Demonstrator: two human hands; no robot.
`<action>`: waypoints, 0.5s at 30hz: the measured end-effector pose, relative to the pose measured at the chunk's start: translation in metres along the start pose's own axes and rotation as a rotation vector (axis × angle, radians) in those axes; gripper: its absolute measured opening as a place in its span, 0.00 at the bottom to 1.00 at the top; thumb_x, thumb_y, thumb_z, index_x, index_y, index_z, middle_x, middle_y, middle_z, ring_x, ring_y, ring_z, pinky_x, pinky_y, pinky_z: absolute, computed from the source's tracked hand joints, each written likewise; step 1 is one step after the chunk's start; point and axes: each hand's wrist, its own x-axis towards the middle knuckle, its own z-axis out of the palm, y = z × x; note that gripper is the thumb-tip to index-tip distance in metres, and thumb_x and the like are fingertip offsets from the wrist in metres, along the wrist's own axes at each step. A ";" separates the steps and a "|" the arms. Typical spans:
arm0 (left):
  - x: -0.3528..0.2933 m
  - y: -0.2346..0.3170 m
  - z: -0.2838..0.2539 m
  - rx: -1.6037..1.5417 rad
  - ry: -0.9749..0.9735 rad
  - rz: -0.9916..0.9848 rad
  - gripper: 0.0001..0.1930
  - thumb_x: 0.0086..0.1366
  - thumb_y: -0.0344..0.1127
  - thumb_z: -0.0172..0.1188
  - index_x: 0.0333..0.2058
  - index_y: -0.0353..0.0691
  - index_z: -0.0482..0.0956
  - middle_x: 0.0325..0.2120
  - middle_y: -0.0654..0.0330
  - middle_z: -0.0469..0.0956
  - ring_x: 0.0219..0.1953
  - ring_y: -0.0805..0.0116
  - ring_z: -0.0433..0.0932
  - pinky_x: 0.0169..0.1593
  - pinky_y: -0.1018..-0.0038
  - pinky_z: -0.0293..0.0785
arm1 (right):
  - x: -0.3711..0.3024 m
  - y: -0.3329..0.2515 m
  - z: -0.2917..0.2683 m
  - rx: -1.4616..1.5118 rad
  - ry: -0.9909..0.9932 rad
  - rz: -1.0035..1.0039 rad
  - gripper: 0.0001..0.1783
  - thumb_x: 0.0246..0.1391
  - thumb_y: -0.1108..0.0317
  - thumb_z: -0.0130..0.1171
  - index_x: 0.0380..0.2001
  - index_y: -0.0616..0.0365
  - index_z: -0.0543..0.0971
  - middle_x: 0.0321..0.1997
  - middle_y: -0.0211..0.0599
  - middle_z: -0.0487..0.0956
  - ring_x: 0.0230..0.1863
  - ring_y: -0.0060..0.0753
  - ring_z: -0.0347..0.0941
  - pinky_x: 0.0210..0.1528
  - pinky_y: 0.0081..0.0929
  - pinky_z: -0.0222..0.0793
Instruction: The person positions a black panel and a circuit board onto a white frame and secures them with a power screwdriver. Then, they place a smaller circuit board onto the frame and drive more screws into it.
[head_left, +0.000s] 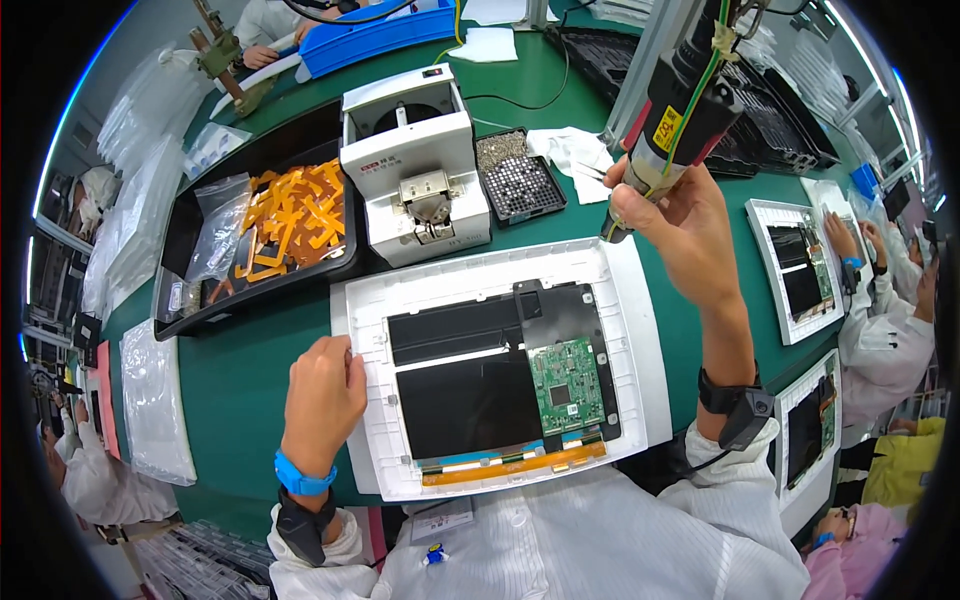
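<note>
In front of me lies a white plastic housing with black panels, a green circuit board at its right and an orange ribbon strip along its near edge. At the housing's left edge my left hand is closed, fingers curled; whatever they hold, if anything, is hidden. My right hand is wrapped round the lower part of an electric screwdriver hanging from above. The screwdriver's tip end is over the housing's far right corner.
Beyond the housing stand a white screw feeder, a black tray of orange flex cables, and a small box of screws. A crumpled white cloth lies behind. At right, co-workers handle similar housings.
</note>
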 end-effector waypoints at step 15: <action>-0.042 -0.015 -0.018 -0.164 -0.053 -0.248 0.12 0.68 0.31 0.64 0.46 0.30 0.81 0.33 0.51 0.80 0.29 0.64 0.79 0.31 0.70 0.76 | 0.006 0.014 0.029 -0.060 -0.083 -0.032 0.27 0.57 0.60 0.73 0.54 0.61 0.74 0.47 0.36 0.82 0.49 0.27 0.78 0.61 0.32 0.72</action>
